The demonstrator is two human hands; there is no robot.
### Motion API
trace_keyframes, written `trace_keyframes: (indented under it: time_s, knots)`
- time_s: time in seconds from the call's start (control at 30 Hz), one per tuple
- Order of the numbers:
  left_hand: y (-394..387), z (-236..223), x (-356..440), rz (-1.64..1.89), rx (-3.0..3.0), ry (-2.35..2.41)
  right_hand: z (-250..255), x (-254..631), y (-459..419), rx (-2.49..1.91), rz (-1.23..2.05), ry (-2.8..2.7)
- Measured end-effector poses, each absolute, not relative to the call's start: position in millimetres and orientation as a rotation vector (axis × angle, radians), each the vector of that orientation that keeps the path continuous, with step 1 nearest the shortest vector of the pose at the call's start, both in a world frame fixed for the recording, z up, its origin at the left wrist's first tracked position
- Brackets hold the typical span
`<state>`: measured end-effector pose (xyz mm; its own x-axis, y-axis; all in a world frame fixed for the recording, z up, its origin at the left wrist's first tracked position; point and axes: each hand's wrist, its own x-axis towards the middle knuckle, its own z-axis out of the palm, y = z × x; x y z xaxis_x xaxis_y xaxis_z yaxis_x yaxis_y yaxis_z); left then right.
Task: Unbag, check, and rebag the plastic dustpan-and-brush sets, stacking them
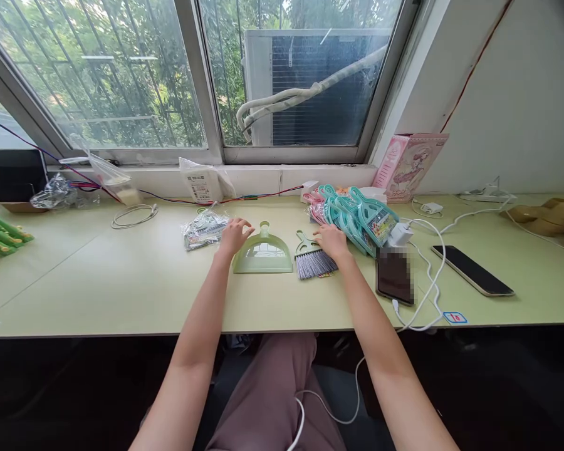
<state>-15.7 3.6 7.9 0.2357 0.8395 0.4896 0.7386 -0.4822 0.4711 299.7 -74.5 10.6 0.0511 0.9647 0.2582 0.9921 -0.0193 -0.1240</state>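
Observation:
A light green dustpan [263,258] lies on the table in front of me, its short handle pointing to the window. My left hand [235,237] is by its left edge, thumb and fingers apart, holding nothing; whether it touches the pan I cannot tell. To the dustpan's right is a small green hand brush [310,258] with grey bristles towards me. My right hand [331,240] rests at the brush's right side, fingers loosely spread and not wrapped round it. Part of a printed card shows under the bristles. Clear plastic packets [205,229] lie left of my left hand.
A pile of turquoise and pink plastic handles [357,216] sits behind my right hand. Two phones [472,270], white cables [435,275] and a pink box [411,168] are on the right. Green stick-like items [2,239] lie far left. The table's front edge [286,330] runs below my forearms.

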Motion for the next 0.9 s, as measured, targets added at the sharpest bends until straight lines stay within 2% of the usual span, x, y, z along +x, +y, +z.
trace_keyframes:
  time_s: [0.13,0.23,0.37,0.5,0.67,0.77,0.9]
  knots:
    - [8.3,0.0,-15.3,0.897,2.425,1.401,5.1,303.0,-70.6,-2.179,-0.037,-2.005]
    - [12.9,-5.2,-13.3,0.859,2.385,1.387,2.4,300.9,-69.7,-2.124,-0.125,-2.008]
    - [20.2,-4.5,-16.5,1.099,2.09,1.407,4.6,294.7,-71.9,-1.938,-0.284,-1.897]
    - [26.0,2.4,-25.8,1.456,1.642,1.327,12.4,289.8,-76.1,-1.753,-0.274,-1.737]
    - [28.6,8.7,-30.8,1.625,1.307,1.102,19.8,283.2,-85.0,-1.541,-0.265,-1.7]
    - [25.8,10.1,-24.4,1.602,1.314,1.044,21.1,273.4,-90.7,-1.547,-0.22,-1.742]
    - [9.6,11.3,2.8,1.36,1.368,0.949,21.1,256.3,-94.7,-1.564,-0.134,-1.808]
